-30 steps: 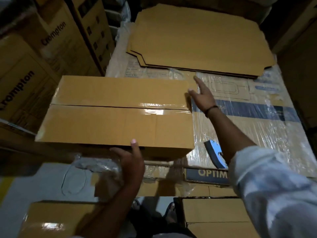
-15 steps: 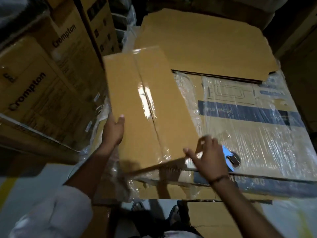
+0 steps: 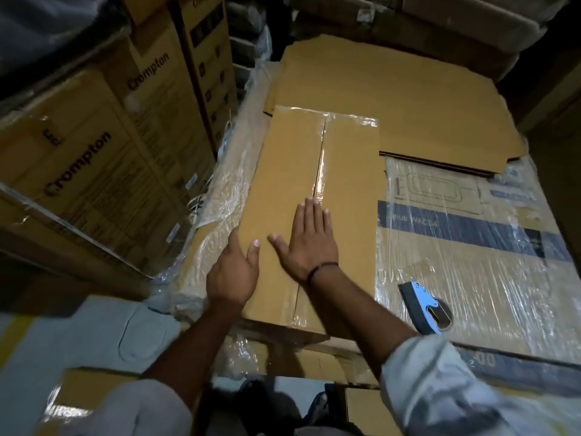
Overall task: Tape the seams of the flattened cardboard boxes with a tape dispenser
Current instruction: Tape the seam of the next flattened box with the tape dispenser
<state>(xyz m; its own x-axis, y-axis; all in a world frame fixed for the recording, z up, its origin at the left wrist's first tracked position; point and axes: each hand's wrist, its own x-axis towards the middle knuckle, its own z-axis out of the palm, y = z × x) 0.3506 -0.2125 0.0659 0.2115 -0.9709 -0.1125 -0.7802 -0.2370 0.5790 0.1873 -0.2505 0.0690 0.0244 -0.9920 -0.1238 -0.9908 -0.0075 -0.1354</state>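
Our right hand (image 3: 309, 243) lies flat on the box (image 3: 283, 171), which sits on a wrapped stack (image 3: 471, 265). Our left hand (image 3: 231, 275) touches its edge, fingers straight. It looks light and stiff; we would hold its sides.

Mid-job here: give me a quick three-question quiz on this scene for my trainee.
1. True or false: the right hand lies flat on the box.
2. Where is the dispenser? A in a hand; B on the wrapped carton right of the box; C on the floor.
3. Fill in: the box's seam is covered with clear ____.
Key: 1 true; 2 B; 3 tape.
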